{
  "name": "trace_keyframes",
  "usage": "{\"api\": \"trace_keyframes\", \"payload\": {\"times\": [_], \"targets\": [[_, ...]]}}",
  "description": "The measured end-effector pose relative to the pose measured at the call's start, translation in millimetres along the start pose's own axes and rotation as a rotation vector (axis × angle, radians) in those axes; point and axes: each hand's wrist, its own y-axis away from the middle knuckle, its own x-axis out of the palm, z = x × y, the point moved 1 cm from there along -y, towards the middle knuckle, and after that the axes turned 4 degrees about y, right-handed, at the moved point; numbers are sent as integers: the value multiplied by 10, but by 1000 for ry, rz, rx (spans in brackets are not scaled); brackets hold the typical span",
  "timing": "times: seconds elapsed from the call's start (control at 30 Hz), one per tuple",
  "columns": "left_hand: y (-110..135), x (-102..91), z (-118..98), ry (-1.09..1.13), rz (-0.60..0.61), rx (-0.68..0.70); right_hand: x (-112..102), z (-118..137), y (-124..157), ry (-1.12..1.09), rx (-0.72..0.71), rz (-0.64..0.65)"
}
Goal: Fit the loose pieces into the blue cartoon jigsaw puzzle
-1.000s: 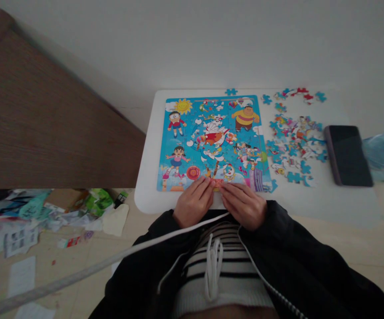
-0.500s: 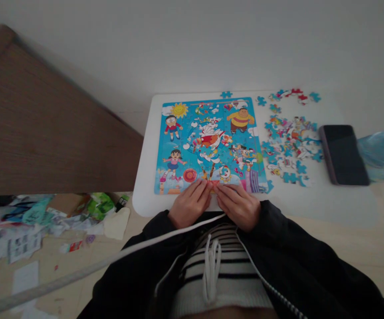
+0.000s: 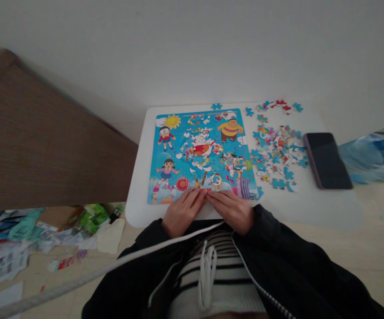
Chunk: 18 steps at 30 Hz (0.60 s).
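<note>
A jigsaw puzzle [image 3: 178, 161] with cartoon figures on a blue ground lies in its tray on the small white table. My left hand [image 3: 182, 212] and my right hand [image 3: 233, 209] come together at the puzzle's near edge. The fingers of both are closed, and their tips almost touch over a small reddish puzzle piece [image 3: 207, 190]. Most of that piece is hidden by the fingers. Near the middle and right of the picture, some pieces look loose or overlapping. Right of the tray is a heap of loose puzzle pieces [image 3: 280, 141].
A dark phone [image 3: 327, 160] lies right of the loose pieces, beside a clear plastic bottle [image 3: 374, 153]. The white table [image 3: 137, 195] stands against a wall. At left is a brown wooden panel [image 3: 55, 146], with litter [image 3: 62, 226] on the floor below. A pale cord [image 3: 112, 266] crosses low in front.
The view has shifted, so the table and puzzle appear a little further left and lower. Both hands stay at the puzzle's near edge, fingertips still close together.
</note>
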Motion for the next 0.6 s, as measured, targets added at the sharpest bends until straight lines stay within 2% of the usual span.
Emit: {"api": "trace_keyframes", "payload": {"times": [0.17, 0.3, 0.4, 0.6], "targets": [[-56, -40, -28, -12, -60, -17, -96, -228, -100, 42, 52, 5], [-47, -19, -23, 6, -33, -44, -51, -392, -208, 110, 51, 126], [-35, 1, -9, 6, -12, -18, -10, -415, -283, 116, 60, 169], [-57, -16, 2, 20, 21, -2, -69, -401, -425, 157, 192, 181]]}}
